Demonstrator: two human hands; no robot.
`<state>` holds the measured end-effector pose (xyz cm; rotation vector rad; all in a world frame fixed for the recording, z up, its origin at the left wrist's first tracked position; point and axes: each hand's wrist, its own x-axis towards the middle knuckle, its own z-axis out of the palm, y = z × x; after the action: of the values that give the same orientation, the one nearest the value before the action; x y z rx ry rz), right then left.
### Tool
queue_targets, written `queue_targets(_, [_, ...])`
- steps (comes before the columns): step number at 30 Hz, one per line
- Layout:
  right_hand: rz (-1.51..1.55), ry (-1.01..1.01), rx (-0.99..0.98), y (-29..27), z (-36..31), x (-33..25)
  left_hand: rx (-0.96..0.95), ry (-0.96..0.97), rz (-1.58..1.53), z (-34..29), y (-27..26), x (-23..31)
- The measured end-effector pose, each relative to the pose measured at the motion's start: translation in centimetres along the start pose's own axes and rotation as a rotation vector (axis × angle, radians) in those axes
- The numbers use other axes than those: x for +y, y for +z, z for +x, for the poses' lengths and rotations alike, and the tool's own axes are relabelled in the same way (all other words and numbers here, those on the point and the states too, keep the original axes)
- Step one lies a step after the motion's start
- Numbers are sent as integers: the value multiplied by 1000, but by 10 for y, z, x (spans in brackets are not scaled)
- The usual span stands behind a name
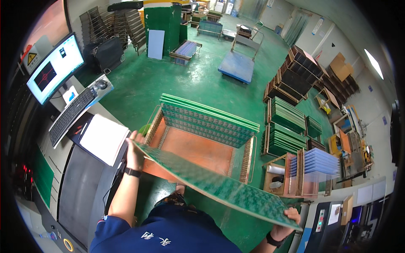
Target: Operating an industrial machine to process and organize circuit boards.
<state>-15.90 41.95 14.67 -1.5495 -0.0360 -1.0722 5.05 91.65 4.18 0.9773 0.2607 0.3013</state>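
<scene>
A large green circuit board panel (215, 181) spans the space in front of my body, slanting down toward the right; its surface looks smeared by motion. My left hand (135, 152) grips its left end, fingers at the edge. At the opposite end, my right hand (287, 221) is closed round the corner. Just beyond the panel stands a slotted rack (249, 162) with a copper-coloured base (196, 145). Several green circuit boards (206, 120) stand upright along the rack's far side. The held panel hides part of the rack's near side.
To the left are a monitor (57, 67), a keyboard (72, 116) and white paper (104, 139) on a machine. Racks of green boards (287, 116) and blue-white panels (316, 162) stand at right. Farther off, a blue cart (237, 66) sits on the green floor (139, 90).
</scene>
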Motion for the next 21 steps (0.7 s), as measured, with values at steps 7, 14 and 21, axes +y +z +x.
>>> queue_targets(7, [-194, 217, 23, 66, 3, 2, -102, -250, -80, 108, 29, -40])
queue_targets(14, [-128, 448, 191, 148, 3, 59, -89, -235, 68, 232, 75, -24])
queue_targets(21, [-34, 575, 186, 208, 10, 101, -41, -168, 218, 296, 73, -8])
